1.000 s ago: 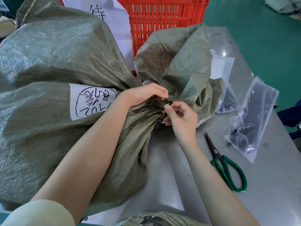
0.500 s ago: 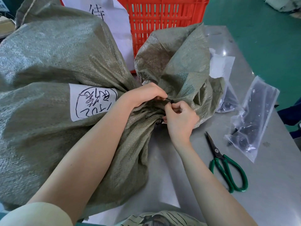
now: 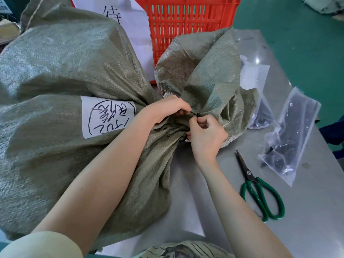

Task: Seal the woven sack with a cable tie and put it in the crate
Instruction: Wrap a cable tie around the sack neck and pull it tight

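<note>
A bulky grey-green woven sack [image 3: 61,94] lies on its side across the left and centre of the frame, with a white handwritten label on its flank. Its neck is bunched at centre, its mouth flaring beyond. A thin black cable tie [image 3: 195,114] crosses the neck. An orange slatted crate [image 3: 188,21] stands upright at upper centre, just behind the sack's mouth.

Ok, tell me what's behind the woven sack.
Behind the woven sack stands an orange crate with a white paper sheet bearing handwriting. The sack hides the crate's base.
</note>
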`<control>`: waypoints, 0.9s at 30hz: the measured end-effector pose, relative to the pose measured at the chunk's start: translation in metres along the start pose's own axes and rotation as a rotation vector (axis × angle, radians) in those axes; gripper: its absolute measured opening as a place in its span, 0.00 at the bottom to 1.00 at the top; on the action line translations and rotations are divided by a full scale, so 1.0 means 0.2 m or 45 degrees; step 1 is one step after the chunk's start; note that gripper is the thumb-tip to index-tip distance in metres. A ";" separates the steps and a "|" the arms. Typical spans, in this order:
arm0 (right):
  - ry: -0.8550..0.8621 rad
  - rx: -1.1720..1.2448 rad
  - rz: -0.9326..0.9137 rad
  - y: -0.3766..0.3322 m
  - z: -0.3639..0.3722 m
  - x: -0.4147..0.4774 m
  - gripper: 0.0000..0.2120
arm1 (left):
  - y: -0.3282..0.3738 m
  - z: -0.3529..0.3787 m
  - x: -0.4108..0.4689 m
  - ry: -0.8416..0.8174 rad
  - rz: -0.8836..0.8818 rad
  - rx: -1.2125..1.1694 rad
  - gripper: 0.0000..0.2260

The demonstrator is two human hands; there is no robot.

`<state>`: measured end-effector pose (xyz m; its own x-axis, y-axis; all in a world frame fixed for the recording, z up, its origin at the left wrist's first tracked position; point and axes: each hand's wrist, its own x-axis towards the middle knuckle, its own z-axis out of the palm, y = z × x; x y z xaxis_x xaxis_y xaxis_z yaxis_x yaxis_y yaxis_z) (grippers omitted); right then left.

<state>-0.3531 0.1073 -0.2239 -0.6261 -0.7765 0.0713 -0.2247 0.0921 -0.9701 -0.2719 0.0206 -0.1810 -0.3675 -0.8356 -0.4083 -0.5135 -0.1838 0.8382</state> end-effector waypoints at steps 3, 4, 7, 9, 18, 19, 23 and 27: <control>0.004 -0.001 0.000 0.00 0.00 0.01 0.12 | 0.01 0.00 0.00 0.005 -0.004 -0.001 0.12; 0.006 0.002 0.009 0.01 0.01 0.01 0.12 | 0.01 0.00 -0.01 0.012 -0.007 0.001 0.12; 0.012 0.001 0.017 0.02 0.01 0.02 0.12 | 0.01 0.00 -0.01 0.021 -0.018 0.014 0.12; 0.022 -0.011 -0.013 0.02 0.01 0.02 0.13 | 0.01 0.00 -0.01 0.028 -0.026 0.025 0.12; 0.041 -0.071 -0.078 0.06 0.03 0.04 0.09 | 0.01 0.01 -0.01 0.065 -0.058 0.044 0.12; 0.043 -0.075 -0.078 0.06 0.03 0.04 0.08 | 0.01 0.01 -0.01 0.062 -0.061 0.043 0.12; 0.066 -0.119 -0.122 0.07 0.04 0.04 0.07 | 0.00 0.01 0.00 0.069 -0.058 0.044 0.11; 0.100 -0.215 -0.249 0.06 0.03 0.04 0.07 | 0.00 0.01 0.00 0.063 -0.051 0.053 0.08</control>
<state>-0.3567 0.0992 -0.2359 -0.6128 -0.7399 0.2776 -0.4644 0.0530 -0.8841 -0.2735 0.0215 -0.1824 -0.3079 -0.8526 -0.4222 -0.5594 -0.1967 0.8052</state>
